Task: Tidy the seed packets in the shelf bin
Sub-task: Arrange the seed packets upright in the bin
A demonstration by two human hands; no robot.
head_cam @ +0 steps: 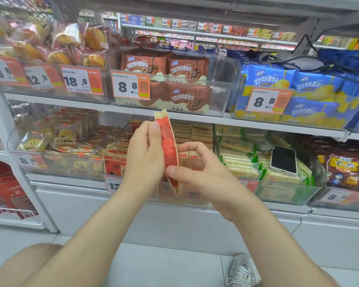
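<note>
Slim red packet (pixel 170 149), glossy film, cream crimped ends, held upright and edge-on, slightly tilted, in front of clear plastic shelf bin (pixel 195 198). Left hand (pixel 144 156) grip closed round upper half, thumb flat along edge. Right hand (pixel 203 177) pinches lower half, thumb on near side, forefinger arched behind. Matching cream-and-red packets (pixel 192 133) stacked in bin behind. Glossy dark phone (pixel 283 159) lies on neighbouring green-trimmed packs (pixel 243 162).

Hidden / unreadable bits

Red packet (pixel 170 151) seen edge-on, print unreadable, partly covered by right hand (pixel 203 175) thumb. Left hand (pixel 144 156): fingers behind packet, out of sight. Price tag (pixel 112 184) in front half hidden by left forearm, only "12" shows. Far shelf labels (pixel 201 26) too small and blurred to read. Shoe (pixel 240 270) cut off by bottom edge.
</note>
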